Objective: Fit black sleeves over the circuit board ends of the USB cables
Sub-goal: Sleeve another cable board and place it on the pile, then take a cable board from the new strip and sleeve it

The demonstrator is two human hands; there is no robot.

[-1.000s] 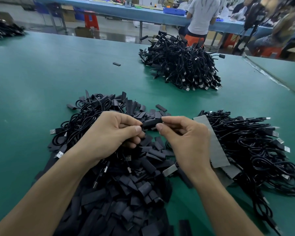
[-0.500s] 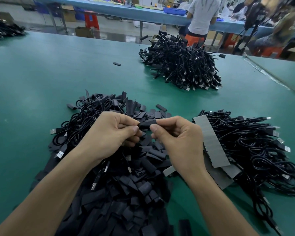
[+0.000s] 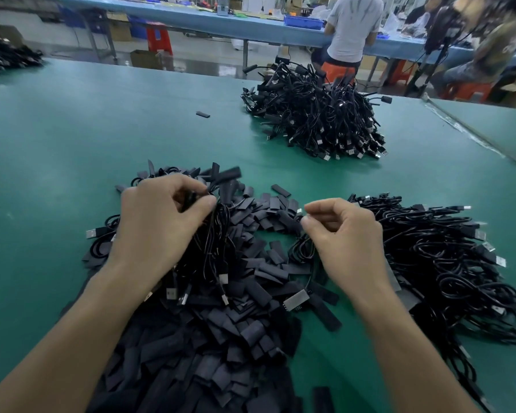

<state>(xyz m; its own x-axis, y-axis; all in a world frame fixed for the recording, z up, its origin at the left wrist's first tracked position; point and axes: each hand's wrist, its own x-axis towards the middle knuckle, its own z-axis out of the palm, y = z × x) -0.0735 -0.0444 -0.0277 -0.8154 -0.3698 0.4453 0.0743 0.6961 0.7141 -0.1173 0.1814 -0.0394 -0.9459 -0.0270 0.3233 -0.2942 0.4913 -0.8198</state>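
Separated since the join, my left grip [image 3: 161, 225] clasps the cables [image 3: 216, 242], one sleeve [image 3: 228, 175] apparently fitted; my right grip [image 3: 343, 234] curls, contents indiscernible.

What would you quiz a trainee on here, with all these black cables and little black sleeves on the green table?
1. True or false: the left hand grips a bunch of thin black USB cables.
2. What lies between the two forearms? A) a heap of flat black sleeves; B) a blue tray; C) a cardboard box.
3. Which hand is the small silver circuit board nearer to?
Key: 1 true; 2 A; 3 the right hand.
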